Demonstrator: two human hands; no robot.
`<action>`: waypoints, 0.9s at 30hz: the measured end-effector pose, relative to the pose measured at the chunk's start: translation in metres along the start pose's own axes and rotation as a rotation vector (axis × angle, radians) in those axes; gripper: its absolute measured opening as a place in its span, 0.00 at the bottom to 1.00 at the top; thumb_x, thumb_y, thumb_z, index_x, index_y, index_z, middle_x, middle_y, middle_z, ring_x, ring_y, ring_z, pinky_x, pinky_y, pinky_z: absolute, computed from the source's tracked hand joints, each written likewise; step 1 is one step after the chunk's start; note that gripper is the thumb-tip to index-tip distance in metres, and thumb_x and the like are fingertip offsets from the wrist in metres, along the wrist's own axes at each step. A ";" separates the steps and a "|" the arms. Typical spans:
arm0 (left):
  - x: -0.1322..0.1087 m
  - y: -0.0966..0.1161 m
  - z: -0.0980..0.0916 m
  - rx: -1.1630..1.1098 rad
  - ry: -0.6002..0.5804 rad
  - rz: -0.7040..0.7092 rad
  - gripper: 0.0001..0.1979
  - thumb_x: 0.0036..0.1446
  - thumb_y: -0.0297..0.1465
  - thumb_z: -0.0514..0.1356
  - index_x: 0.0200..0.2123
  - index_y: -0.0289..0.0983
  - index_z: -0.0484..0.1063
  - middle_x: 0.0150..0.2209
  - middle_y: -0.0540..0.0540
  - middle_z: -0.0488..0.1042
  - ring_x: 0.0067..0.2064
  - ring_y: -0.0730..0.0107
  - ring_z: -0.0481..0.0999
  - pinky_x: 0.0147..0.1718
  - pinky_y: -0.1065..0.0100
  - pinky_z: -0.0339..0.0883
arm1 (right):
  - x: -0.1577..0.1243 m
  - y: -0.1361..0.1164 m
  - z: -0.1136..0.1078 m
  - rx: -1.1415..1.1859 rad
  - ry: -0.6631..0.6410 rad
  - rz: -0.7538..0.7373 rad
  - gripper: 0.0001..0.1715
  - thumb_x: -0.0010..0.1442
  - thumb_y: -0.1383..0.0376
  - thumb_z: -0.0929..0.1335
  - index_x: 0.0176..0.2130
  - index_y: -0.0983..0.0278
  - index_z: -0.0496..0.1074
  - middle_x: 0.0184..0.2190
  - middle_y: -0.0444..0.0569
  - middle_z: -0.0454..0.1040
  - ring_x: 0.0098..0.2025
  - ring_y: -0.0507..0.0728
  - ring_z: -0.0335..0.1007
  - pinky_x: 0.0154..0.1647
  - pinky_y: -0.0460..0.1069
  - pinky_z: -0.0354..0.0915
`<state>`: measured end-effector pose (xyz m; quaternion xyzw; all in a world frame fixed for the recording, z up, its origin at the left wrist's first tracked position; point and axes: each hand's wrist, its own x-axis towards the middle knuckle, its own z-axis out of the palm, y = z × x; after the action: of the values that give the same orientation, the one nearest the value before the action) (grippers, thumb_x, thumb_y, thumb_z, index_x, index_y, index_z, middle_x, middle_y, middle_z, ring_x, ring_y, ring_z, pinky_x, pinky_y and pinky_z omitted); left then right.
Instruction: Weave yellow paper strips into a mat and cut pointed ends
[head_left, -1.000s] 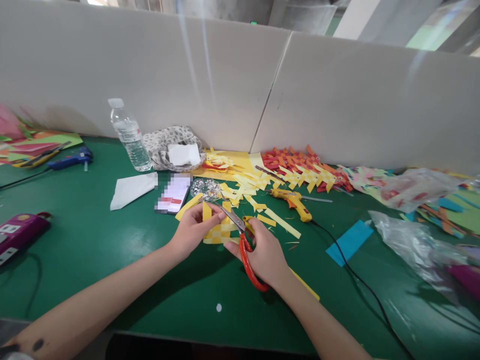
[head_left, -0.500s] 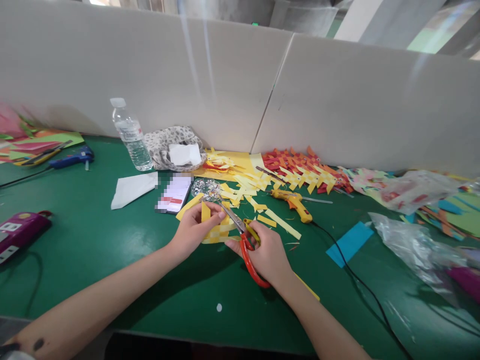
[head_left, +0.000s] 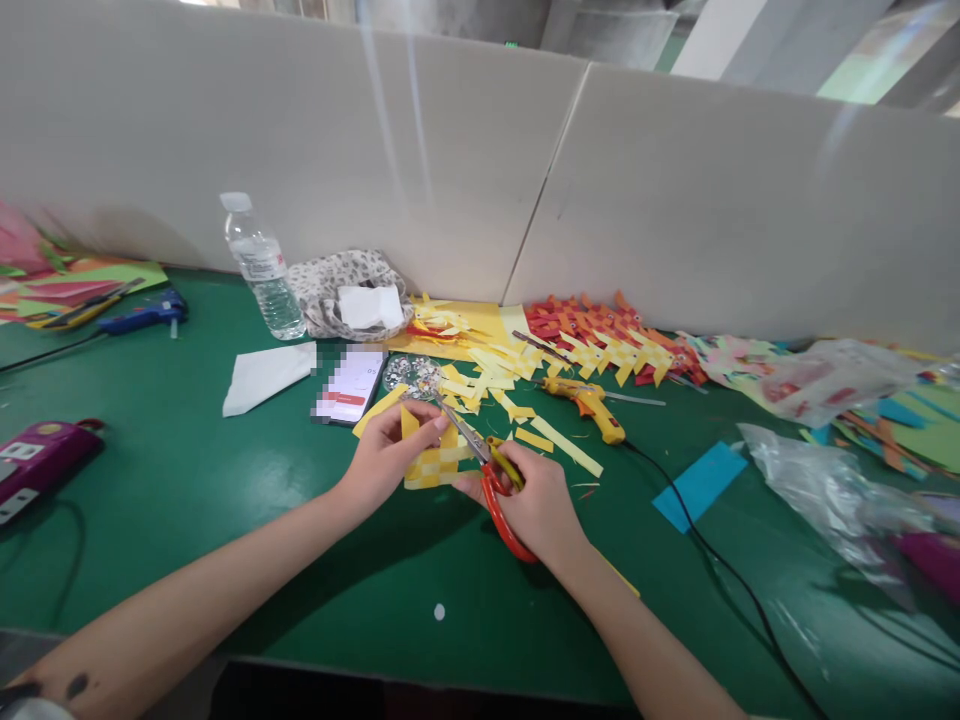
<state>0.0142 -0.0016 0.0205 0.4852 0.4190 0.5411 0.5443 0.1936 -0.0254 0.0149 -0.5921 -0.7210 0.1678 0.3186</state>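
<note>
My left hand (head_left: 390, 448) pinches a woven yellow paper piece (head_left: 431, 466) with a checkered pattern and loose strips. In my right hand (head_left: 534, 498) are scissors with red handles (head_left: 501, 520); their metal blades (head_left: 466, 432) point up and left, over the paper and close to my left fingertips. A yellow-green item (head_left: 508, 465) shows beside the handles at my right fingers. Yellow paper strips (head_left: 566, 446) and cut pieces lie just beyond my hands, near a round dish of small beads or eyes (head_left: 412, 376).
Behind my hands are a phone (head_left: 349, 384), a water bottle (head_left: 264, 270) and a yellow glue gun (head_left: 589, 404), whose cord runs along the right. Red woven paper pieces (head_left: 577, 325) lie against the partition (head_left: 420, 150). A purple power strip (head_left: 45, 462) is at left.
The red scissor handles have shifted slightly up and left, and my right hand has turned a little with them. My left hand has barely moved, still pinching the yellow paper.
</note>
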 end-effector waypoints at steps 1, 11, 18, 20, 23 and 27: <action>0.000 0.000 0.000 0.008 -0.009 0.011 0.10 0.48 0.38 0.65 0.29 0.37 0.73 0.28 0.52 0.72 0.29 0.76 0.69 0.32 0.72 0.66 | 0.000 0.000 0.000 0.004 -0.004 0.007 0.26 0.44 0.47 0.71 0.21 0.61 0.57 0.18 0.39 0.59 0.20 0.48 0.51 0.20 0.44 0.52; -0.002 -0.005 -0.001 0.135 -0.078 0.046 0.10 0.50 0.38 0.64 0.29 0.37 0.72 0.29 0.50 0.72 0.30 0.73 0.69 0.30 0.72 0.63 | 0.000 -0.004 -0.002 0.033 0.000 0.011 0.24 0.44 0.49 0.71 0.21 0.61 0.57 0.18 0.39 0.58 0.20 0.48 0.51 0.20 0.44 0.51; 0.000 -0.003 0.000 0.121 -0.036 0.005 0.12 0.48 0.40 0.64 0.29 0.37 0.72 0.27 0.50 0.72 0.29 0.72 0.70 0.30 0.70 0.65 | 0.000 -0.001 -0.007 -0.001 0.089 0.106 0.20 0.50 0.49 0.66 0.28 0.61 0.60 0.22 0.40 0.61 0.22 0.50 0.56 0.23 0.45 0.56; 0.001 -0.003 0.000 0.106 -0.024 0.007 0.12 0.49 0.40 0.64 0.29 0.37 0.72 0.27 0.50 0.72 0.29 0.73 0.70 0.31 0.71 0.65 | 0.001 0.000 -0.008 -0.081 0.090 0.109 0.20 0.51 0.48 0.65 0.33 0.61 0.61 0.27 0.44 0.65 0.25 0.52 0.61 0.25 0.47 0.57; 0.001 -0.003 0.000 0.108 -0.010 0.015 0.12 0.49 0.40 0.64 0.30 0.37 0.72 0.27 0.51 0.72 0.29 0.74 0.70 0.31 0.71 0.65 | 0.001 0.002 -0.006 -0.202 0.098 0.031 0.22 0.51 0.48 0.65 0.36 0.62 0.61 0.31 0.48 0.66 0.30 0.55 0.64 0.26 0.47 0.58; 0.000 -0.002 0.001 0.127 -0.016 0.030 0.12 0.50 0.40 0.63 0.29 0.36 0.72 0.27 0.50 0.72 0.30 0.74 0.70 0.31 0.71 0.65 | 0.000 0.002 -0.001 -0.281 0.077 -0.077 0.23 0.51 0.48 0.65 0.37 0.63 0.61 0.32 0.49 0.67 0.32 0.57 0.65 0.27 0.48 0.58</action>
<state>0.0158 -0.0019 0.0183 0.5293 0.4408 0.5177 0.5074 0.1956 -0.0255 0.0145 -0.6088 -0.7468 0.0299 0.2661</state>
